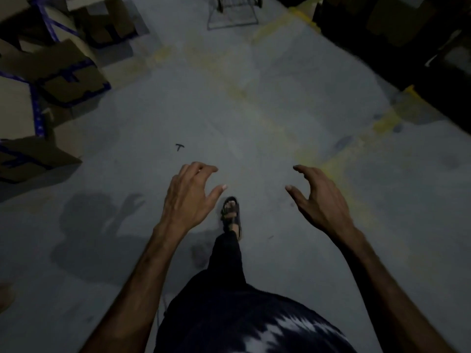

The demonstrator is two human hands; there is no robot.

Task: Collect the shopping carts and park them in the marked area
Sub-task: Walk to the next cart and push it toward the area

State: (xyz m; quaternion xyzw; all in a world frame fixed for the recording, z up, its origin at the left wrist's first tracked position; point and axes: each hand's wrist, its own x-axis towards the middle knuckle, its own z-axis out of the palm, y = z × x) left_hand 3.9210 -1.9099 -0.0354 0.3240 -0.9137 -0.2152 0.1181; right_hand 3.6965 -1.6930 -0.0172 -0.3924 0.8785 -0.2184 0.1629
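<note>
A wire shopping cart stands far ahead at the top edge of the head view, only its lower frame showing. Worn yellow floor lines run diagonally across the grey concrete floor from the upper middle toward the right. My left hand and my right hand are held out in front of me above the floor, fingers loosely curved, holding nothing. Both hands are far from the cart. My sandalled foot is stepping forward between them.
Cardboard boxes on blue racking crowd the left side. Dark shelving with boxes lines the upper right. A small dark T-shaped scrap lies on the floor ahead of my left hand. The scene is dim.
</note>
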